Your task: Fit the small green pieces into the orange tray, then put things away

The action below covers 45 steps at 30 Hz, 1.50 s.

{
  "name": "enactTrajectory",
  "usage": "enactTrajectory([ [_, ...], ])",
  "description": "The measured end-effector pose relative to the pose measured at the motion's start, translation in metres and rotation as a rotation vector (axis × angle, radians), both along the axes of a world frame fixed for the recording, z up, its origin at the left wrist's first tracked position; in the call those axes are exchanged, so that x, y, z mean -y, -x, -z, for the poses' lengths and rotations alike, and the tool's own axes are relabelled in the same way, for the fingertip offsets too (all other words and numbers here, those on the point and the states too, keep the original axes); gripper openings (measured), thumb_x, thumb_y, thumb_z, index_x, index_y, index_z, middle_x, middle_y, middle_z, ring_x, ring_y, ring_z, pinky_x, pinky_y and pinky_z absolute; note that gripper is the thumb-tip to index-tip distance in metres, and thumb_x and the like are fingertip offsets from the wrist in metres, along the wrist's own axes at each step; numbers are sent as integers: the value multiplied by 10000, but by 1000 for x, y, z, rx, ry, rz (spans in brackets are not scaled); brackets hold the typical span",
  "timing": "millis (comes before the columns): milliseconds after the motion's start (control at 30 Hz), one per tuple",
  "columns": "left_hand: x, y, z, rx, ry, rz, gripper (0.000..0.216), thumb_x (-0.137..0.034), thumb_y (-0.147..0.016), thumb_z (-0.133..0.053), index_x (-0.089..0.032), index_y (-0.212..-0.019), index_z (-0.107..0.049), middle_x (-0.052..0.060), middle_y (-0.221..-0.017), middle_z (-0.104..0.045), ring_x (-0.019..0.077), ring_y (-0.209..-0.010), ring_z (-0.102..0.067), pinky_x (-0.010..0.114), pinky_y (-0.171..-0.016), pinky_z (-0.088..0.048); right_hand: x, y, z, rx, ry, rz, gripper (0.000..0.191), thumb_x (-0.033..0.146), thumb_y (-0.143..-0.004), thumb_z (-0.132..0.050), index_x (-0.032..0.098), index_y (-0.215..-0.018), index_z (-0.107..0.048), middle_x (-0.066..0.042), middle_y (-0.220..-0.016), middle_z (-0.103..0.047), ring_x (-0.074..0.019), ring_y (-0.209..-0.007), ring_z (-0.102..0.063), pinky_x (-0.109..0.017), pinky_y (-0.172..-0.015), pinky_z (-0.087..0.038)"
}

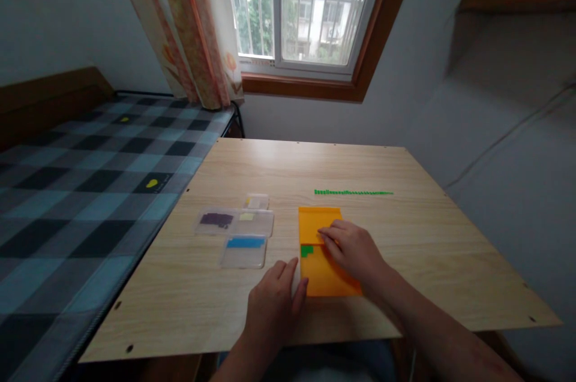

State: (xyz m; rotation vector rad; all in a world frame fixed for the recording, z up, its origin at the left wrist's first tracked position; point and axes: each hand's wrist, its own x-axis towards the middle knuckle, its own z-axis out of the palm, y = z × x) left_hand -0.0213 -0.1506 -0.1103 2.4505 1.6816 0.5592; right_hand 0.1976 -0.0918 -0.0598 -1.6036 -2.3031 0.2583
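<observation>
An orange hinged case (330, 280) lies unfolded on the wooden table, with a small block of green pieces (306, 250) at the upper left of its nearer half. Over the case, near its fold, my right hand (353, 247) has thumb and index finger pinched together; whatever is between them is too small to make out. My left hand (274, 292) rests at the case's left edge, fingers and thumb apart, the thumb touching the orange surface. Something whitish (296, 274) shows between that thumb and index finger. Beyond the case runs a row of small green pieces (353, 192).
Left of the case, clear plastic boxes hold dark purple pieces (216, 220), blue pieces (245, 243) and pale yellow pieces (246, 216). A smaller clear box (258, 201) sits behind them. A bed with a checked cover (112, 190) adjoins the table (432, 262); a window (310, 10) is ahead.
</observation>
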Motion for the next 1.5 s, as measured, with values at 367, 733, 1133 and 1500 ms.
enactTrajectory([
  [367, -1, 1, 1, -2, 47, -27, 344, -292, -997, -557, -163, -1293, -673, 73, -1042, -729, 230, -932, -738, 302, -730, -610, -131, -10, -6, 249, 57, 194, 288, 301, -1013, -558, 254, -1164, -799, -77, -1146, -751, -207, -1002, -694, -267, -767, -463],
  [733, -1, 1, 5, 17, 72, -24, 341, -292, -1008, -533, -174, -1298, -668, 64, -1037, -723, 223, -949, -726, 299, -766, -599, -143, 1, 7, 282, 90, 144, 289, 308, -989, -559, 232, -1092, -818, -108, -1114, -749, -240, -1021, -690, -282, -793, -479],
  [1133, -2, -2, -6, -38, 124, -42, 328, -277, -997, -574, -191, -1295, -680, 56, -1049, -736, 218, -937, -730, 287, -746, -580, -39, -8, -29, -46, 6, -32, 207, 298, -991, -635, 248, -1112, -795, -42, -1045, -732, -176, -957, -683, -271, -835, -478],
  [1500, -2, -3, -8, -37, 117, -52, 319, -301, -999, -580, -183, -1277, -685, 66, -1045, -728, 238, -949, -729, 319, -767, -583, 25, -1, 14, 66, 111, -65, 158, 233, -977, -636, 224, -940, -789, -49, -912, -702, -201, -904, -662, -293, -770, -475],
])
